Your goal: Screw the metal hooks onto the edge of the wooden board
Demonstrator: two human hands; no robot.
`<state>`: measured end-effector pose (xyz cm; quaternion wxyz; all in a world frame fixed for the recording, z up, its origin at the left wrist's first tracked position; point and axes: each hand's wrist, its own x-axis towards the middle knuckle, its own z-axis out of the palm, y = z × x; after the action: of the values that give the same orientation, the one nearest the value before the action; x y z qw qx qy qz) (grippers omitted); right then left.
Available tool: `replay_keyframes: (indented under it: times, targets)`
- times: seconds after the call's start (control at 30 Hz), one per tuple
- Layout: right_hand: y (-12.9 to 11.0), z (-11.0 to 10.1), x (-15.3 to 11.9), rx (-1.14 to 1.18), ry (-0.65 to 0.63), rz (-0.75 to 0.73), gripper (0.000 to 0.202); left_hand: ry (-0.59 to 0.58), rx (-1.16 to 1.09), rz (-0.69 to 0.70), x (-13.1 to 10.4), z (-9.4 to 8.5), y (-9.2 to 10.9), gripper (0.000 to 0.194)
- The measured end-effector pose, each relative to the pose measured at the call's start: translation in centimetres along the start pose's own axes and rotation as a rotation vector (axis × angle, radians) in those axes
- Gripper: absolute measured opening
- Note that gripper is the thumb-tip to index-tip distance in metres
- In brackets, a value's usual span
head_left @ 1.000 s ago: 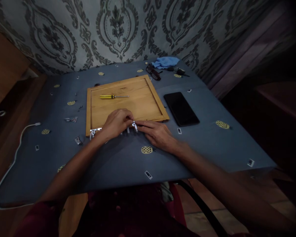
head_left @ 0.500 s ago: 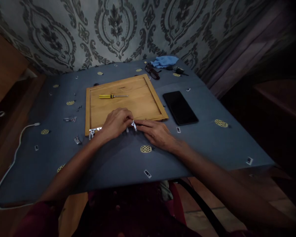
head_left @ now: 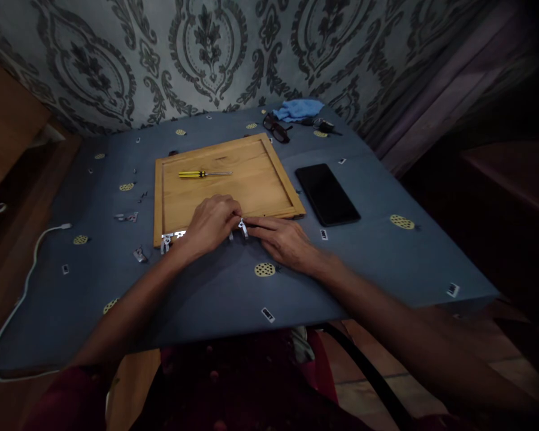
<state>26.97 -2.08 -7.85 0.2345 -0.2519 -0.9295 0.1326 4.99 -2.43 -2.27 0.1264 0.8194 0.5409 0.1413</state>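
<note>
A wooden panel [head_left: 247,185] with a raised frame lies flat on the table. At its near edge, my left hand [head_left: 214,222] has its fingers closed in a pinch at a small metal hinge [head_left: 243,228]; the fingertips hide part of it. From the other side, my right hand [head_left: 284,240] reaches in with its fingers held together and their tips against the same hinge. Left of my left wrist, a second metal hinge [head_left: 166,242] sits at the panel's near left corner. A yellow-handled screwdriver [head_left: 193,174] rests on the panel, beyond my left hand.
Loose metal hinge parts [head_left: 139,254] and several small screws [head_left: 142,196] lie left of the panel. A black phone [head_left: 327,194] is to its right. Sunglasses [head_left: 277,129] and a blue cloth [head_left: 299,109] lie at the back. A white cable [head_left: 35,257] runs down the left side.
The view has shifted very slightly. Both hands stay at the same hinge, with no clear movement of fingers or objects.
</note>
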Motion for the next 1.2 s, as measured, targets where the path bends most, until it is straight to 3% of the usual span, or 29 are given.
replay_keyframes:
  times: [0.57, 1.2]
  targets:
    - [-0.06, -0.06, -0.04, -0.02, 0.013, -0.004, 0.047, 0.026, -0.012, -0.009, -0.07, 0.32, -0.03, 0.012]
    - [0.04, -0.03, -0.08, 0.013, 0.011, 0.001, 0.047, -0.021, -0.044, 0.014, -0.04, -0.06, 0.06, 0.009]
